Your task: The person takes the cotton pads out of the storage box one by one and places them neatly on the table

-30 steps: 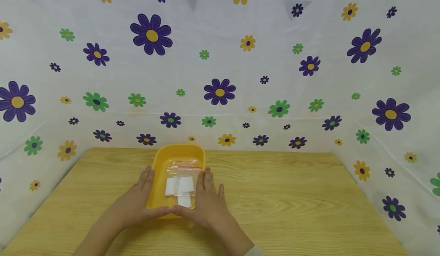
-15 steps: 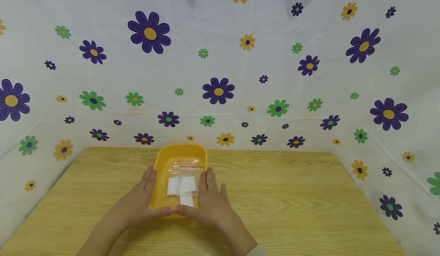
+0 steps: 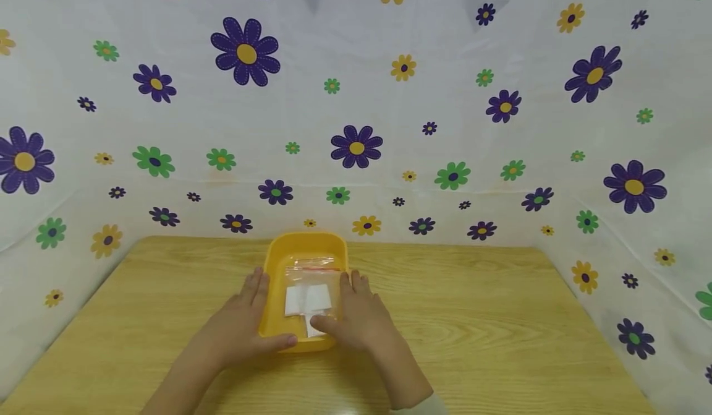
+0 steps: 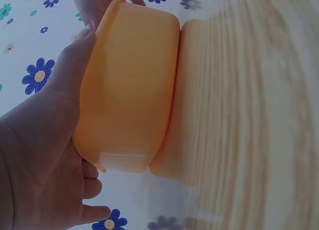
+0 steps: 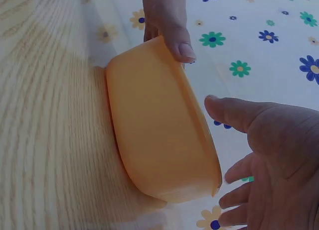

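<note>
A yellow plastic tray (image 3: 275, 316) rests on the table, left of centre in the head view. Inside lie clear zip bags (image 3: 297, 276) and white flat pieces (image 3: 318, 297). My left hand (image 3: 233, 322) holds the tray's near left corner, fingers along its left side and thumb over the front rim. On the other side, my right hand (image 3: 364, 316) has its fingers stretched along the right wall and its thumb raised over the tray. In the right wrist view that right hand (image 5: 269, 155) stands spread beside the rim, its thumb off it.
A wood-grain table (image 3: 473, 328) spreads out on both sides of the tray. White cloth (image 3: 378, 44) printed with purple, green and yellow flowers stands as a wall behind the table and along both sides.
The tray has slid a little to the right together with both hands. The right thumb has come off the front rim and away from the left thumb.
</note>
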### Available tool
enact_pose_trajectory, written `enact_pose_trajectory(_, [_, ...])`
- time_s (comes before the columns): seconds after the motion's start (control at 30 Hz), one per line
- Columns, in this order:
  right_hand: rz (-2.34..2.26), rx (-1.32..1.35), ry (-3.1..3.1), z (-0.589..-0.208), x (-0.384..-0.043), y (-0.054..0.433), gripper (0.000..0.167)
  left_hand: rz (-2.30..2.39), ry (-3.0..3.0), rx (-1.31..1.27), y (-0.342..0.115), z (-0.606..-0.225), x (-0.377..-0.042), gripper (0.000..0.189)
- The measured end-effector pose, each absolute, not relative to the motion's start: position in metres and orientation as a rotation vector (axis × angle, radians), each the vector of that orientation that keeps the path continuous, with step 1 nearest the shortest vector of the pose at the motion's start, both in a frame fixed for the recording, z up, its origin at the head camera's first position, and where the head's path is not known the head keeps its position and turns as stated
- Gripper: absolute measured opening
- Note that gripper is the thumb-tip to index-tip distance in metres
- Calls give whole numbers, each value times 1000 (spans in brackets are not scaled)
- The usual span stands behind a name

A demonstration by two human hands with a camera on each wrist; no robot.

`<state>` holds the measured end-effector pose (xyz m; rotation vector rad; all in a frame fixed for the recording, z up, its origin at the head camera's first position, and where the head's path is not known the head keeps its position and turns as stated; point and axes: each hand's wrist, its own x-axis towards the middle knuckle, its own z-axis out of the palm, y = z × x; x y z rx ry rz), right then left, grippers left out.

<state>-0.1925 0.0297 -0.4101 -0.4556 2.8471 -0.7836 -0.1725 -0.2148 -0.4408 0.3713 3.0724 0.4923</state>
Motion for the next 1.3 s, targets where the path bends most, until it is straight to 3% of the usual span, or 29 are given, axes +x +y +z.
enact_pose_trajectory(0.37, [-1307,-456,2762,-405,-196,39,69,253,3190,571,-222,-448,-185,117])
enact_pose_trajectory(0.57, [-1785,-490,2352,-405,-194,26,58,257,3176,566,-228,-445,-181,114])
enact_pose_trajectory(0.7, [-1927,-443,2017,-405,-191,16,59,310,3137,547,-225,-442,-179,112])
enact_pose_trajectory(0.97, [-1934,-264,1905,-403,-203,4,72,348,3128,555,-222,-445,-185,113])
enact_pose_trajectory(1.3, [-1708,-336,1985,-416,-213,-8,83,400,3131,572,-221,-447,-178,110])
